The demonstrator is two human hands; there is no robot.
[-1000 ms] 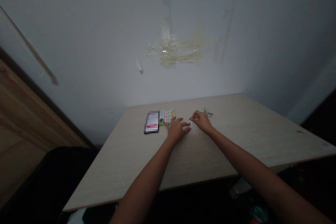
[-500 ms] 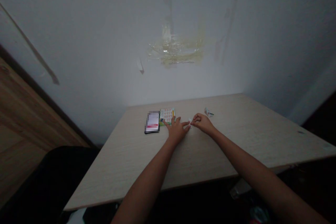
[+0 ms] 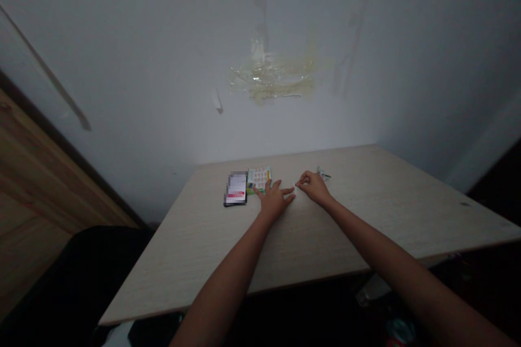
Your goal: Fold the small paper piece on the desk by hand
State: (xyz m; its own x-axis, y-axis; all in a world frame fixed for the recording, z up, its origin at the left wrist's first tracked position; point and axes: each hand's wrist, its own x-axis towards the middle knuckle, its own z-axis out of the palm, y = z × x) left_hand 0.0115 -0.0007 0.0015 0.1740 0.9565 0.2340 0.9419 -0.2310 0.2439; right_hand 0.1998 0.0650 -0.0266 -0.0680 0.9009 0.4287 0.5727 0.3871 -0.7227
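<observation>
My left hand point(image 3: 275, 201) lies on the table with its fingers spread. Its outer fingers reach the lower edge of a printed card point(image 3: 259, 177) bearing a calendar-like grid. The fingers on its other side rest beside a small white piece point(image 3: 294, 191), and I cannot tell how firmly they touch it. To the right, my right hand point(image 3: 312, 186) is closed in a pinch at the upper edge of that piece. The piece is thin and pale; its exact kind is too small to tell. Behind my right hand lies a crumpled, printed scrap point(image 3: 323, 173).
A phone point(image 3: 236, 188) with a lit, blurred screen lies left of the card. The pale wooden table point(image 3: 203, 249) meets a wall with peeling clear tape point(image 3: 280, 78). A dark chair-like shape point(image 3: 101, 271) stands at the table's left, beside wooden panelling.
My right hand has shifted slightly up and away from my left fingers, its pinch now higher on the white piece. My left hand has barely moved.
</observation>
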